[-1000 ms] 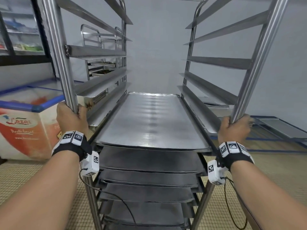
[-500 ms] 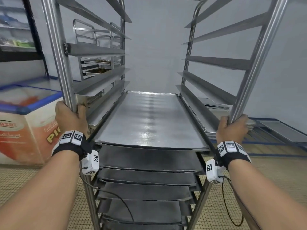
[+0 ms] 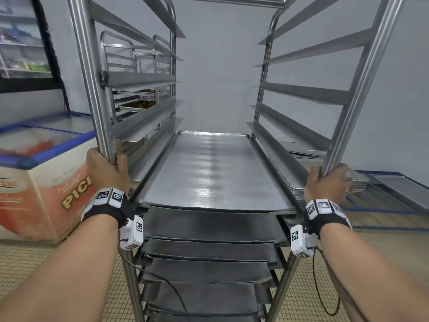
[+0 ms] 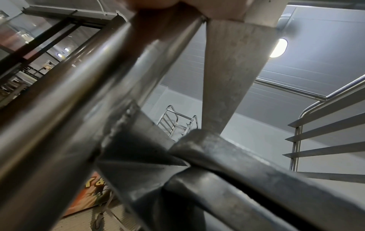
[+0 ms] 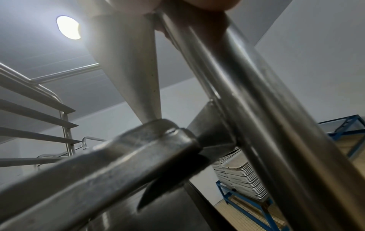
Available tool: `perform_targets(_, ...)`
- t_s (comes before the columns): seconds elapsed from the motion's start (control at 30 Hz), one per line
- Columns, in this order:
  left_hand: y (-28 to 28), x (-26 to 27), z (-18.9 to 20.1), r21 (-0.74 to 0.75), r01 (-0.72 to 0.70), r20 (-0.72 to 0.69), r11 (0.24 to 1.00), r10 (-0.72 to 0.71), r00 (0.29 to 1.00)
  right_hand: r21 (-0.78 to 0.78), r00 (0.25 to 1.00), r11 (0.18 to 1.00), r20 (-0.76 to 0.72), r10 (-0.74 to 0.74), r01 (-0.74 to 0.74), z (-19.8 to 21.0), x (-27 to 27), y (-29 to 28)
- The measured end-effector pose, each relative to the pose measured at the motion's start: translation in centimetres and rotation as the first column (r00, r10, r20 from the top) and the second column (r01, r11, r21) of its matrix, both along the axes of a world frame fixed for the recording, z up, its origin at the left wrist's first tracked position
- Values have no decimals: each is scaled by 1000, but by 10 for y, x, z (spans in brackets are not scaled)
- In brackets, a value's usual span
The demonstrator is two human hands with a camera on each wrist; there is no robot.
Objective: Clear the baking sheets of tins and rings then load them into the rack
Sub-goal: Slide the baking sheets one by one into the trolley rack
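Tiled floor (image 3: 27,263), pale grey wall, a chest freezer (image 3: 41,182) with a printed front at the left edge of the head view. Second rack (image 3: 130,66) upper left, holding a couple of trays with something dark on them. Lower right, beyond the frame — a stack of spare sheets (image 5: 242,176) on a blue stand (image 5: 247,207).

The rack (image 3: 362,73) fills the centre of frame, its angled runners climbing both sides. Baking sheets (image 3: 213,173) sit in the lower runners, one above another; the top one is bare and shiny, no tins or rings on it. Upper runners hold nothing.

Left hand (image 3: 106,170) wraps the near left upright, fingers curled round the tube. Right hand (image 3: 327,182) does the same on the near right upright. Both wrist views show only tube and runner welds up close, fingertips at the top edge.

Judgement: loaded steel, so heavy and top-tall, likely on castors — one wheel shows low in the left wrist view. Smooth tube could slip in a damp palm. Holding both uprights at mid height looks right for steering; sheets may slide on their runners if jolted.
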State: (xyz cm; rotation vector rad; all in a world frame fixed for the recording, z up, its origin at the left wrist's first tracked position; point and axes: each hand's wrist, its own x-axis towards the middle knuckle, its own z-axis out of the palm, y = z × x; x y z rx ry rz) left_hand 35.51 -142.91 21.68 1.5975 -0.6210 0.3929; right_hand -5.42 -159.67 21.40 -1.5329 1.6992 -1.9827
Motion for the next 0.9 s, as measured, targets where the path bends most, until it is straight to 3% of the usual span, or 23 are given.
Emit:
perform_targets(0.57,-159,19,3,25,-87,-57,996,89,994,67,987,985,33,154,-156,0,26,-184)
perform_targets(0.9,-241,44,3,14,-86,-22,996,86,996,27,992,992,27,123,-123,-2,53,-267)
